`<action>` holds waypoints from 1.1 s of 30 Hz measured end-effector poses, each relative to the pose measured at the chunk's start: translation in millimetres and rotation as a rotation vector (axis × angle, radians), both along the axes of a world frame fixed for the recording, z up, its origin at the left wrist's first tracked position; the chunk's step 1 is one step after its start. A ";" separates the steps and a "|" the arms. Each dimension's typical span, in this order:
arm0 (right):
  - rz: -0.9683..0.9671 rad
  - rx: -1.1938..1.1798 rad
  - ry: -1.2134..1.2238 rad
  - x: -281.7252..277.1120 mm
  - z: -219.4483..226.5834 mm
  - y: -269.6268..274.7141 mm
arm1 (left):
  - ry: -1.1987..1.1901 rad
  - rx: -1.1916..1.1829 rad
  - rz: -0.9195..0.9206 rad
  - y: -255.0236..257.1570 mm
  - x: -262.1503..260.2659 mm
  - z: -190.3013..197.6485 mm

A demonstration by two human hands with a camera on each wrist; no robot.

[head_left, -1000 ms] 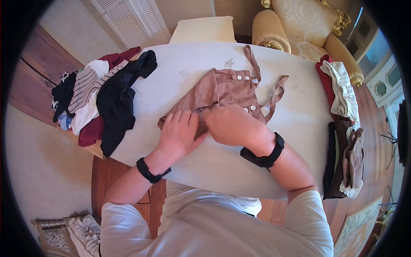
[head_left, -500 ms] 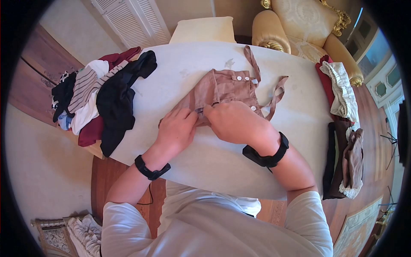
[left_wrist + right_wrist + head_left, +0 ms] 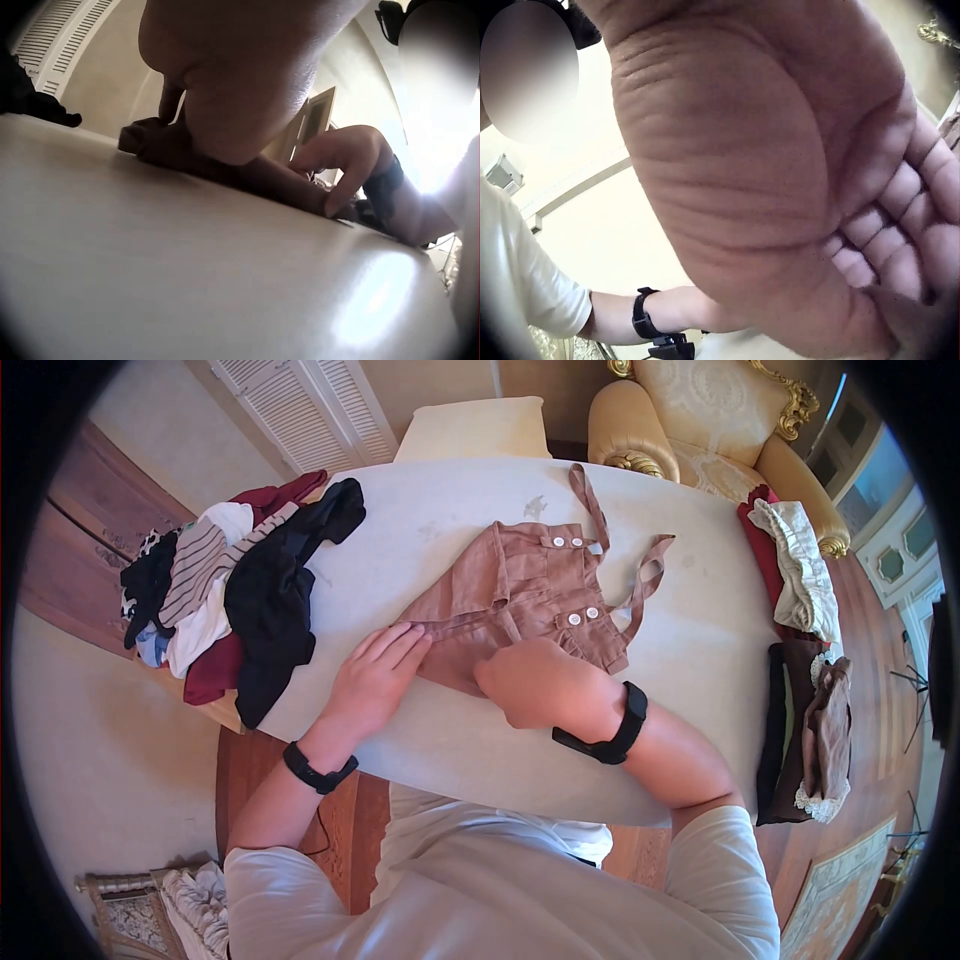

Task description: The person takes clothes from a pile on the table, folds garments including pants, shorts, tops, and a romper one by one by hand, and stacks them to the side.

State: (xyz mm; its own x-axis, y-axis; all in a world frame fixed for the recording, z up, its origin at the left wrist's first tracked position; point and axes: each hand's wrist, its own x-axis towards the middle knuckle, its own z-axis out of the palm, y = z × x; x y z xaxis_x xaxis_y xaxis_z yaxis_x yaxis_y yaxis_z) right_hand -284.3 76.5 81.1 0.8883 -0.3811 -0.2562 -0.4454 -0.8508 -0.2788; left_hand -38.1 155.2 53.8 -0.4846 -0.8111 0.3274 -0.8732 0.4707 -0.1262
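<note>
A brown suspender skirt (image 3: pixel 470 585) lies spread on the pale table, its buttoned waistband (image 3: pixel 580 595) and two straps (image 3: pixel 645 585) toward the right. My left hand (image 3: pixel 375 678) rests on the hem's left corner with its fingers straight and close together. Nearer my body, my right hand (image 3: pixel 548 682) pinches the skirt's near edge, fingers curled. In the right wrist view, the curled fingers (image 3: pixel 889 232) show, with a bit of cloth at the thumb. The left wrist view has the skirt's edge (image 3: pixel 232 171) low on the tabletop beneath my left hand.
A loose heap of clothes, with a black garment (image 3: pixel 275 595) and a striped top (image 3: pixel 205 565), lies at the table's left. Folded garments line the right edge, a cream one (image 3: pixel 795 565) and a brown one (image 3: pixel 828 730) among them. A gold armchair (image 3: pixel 700 440) stands behind.
My left hand has slid left along the hem, apart from the right. My right hand has drawn the skirt's near side toward my body, so more of the cloth and its lower buttons show.
</note>
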 end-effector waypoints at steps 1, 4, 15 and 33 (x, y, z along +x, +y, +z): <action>0.001 0.001 0.000 0.6 -2.1 0.7 | 0.000 0.001 0.001 2.2 3.4 1.0; -0.013 0.021 0.021 1.7 -2.4 0.5 | -0.062 0.015 0.009 8.0 10.2 6.0; -0.228 -0.111 -0.123 -11.2 -4.0 -31.6 | 0.090 0.206 0.159 9.5 24.6 22.0; -0.101 -0.391 -0.173 -9.3 -30.6 -32.3 | 0.334 0.156 0.193 -4.5 9.6 8.7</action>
State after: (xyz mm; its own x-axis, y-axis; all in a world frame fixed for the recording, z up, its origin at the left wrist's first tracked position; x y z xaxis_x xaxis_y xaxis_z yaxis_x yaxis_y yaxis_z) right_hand -293.6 44.2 50.5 0.8590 -0.5067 0.0738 -0.5065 -0.8619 -0.0227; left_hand -28.5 150.6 62.5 -0.2073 -0.9289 0.3070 -0.9281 0.2859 0.2383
